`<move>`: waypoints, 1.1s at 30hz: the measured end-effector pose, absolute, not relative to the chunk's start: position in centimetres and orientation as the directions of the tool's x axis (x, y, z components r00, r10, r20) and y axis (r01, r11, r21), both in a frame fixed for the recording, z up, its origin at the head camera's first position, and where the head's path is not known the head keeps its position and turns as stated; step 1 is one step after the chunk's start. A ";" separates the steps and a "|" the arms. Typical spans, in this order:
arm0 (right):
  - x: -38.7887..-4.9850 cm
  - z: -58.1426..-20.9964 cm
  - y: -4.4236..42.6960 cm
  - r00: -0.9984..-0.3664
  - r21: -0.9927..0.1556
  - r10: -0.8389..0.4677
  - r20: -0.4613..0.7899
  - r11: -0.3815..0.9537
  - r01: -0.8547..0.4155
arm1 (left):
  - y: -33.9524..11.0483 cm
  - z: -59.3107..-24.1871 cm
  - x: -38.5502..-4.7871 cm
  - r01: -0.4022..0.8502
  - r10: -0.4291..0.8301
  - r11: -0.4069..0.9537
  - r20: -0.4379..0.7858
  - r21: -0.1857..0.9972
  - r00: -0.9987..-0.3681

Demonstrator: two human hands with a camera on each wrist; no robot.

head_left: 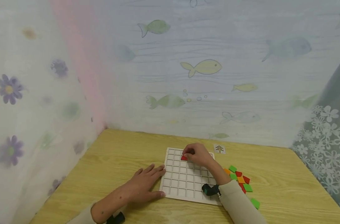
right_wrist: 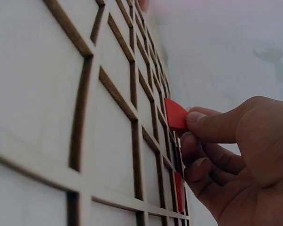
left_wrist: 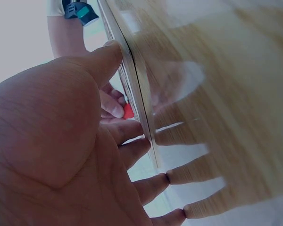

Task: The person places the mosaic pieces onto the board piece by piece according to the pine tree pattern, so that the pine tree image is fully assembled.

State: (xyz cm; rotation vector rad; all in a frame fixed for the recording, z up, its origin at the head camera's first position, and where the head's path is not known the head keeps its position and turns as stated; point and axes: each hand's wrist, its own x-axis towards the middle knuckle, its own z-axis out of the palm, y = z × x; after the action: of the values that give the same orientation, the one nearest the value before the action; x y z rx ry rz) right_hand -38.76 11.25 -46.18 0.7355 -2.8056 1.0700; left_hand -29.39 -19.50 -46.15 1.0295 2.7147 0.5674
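Note:
A pale wooden grid board (head_left: 183, 183) with square cells lies on the table. My right hand (head_left: 197, 154) is over its far part and pinches a small red tile (right_wrist: 176, 114) between thumb and finger. In the right wrist view, a second red piece (right_wrist: 179, 192) sits at the grid below those fingers, partly hidden by them. My left hand (head_left: 140, 186) lies spread on the table, its thumb and fingertips touching or close beside the board's left edge. In the left wrist view, the board's side edge (left_wrist: 134, 70) runs past this thumb.
Right of the board lie loose green tiles (head_left: 247, 187), red tiles (head_left: 246, 179) and orange tiles (head_left: 240, 179), partly behind the right forearm. A small patterned card (head_left: 219, 149) is beyond the board's far right corner. Printed curtains (head_left: 170, 77) surround the wooden table (head_left: 116, 149).

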 end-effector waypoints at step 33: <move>-34.1 -44.3 14.1 -0.866 -0.523 -0.416 0.278 0.690 -0.500 | -19.4 -45.3 -27.6 0.598 0.658 0.690 -0.009 0.407 -0.753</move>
State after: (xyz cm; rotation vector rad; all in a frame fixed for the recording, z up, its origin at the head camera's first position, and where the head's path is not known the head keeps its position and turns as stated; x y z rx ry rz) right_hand -34.07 14.13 -44.32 0.7520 -2.7598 0.9160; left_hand -27.55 -19.42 -45.32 1.0268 2.7450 0.5790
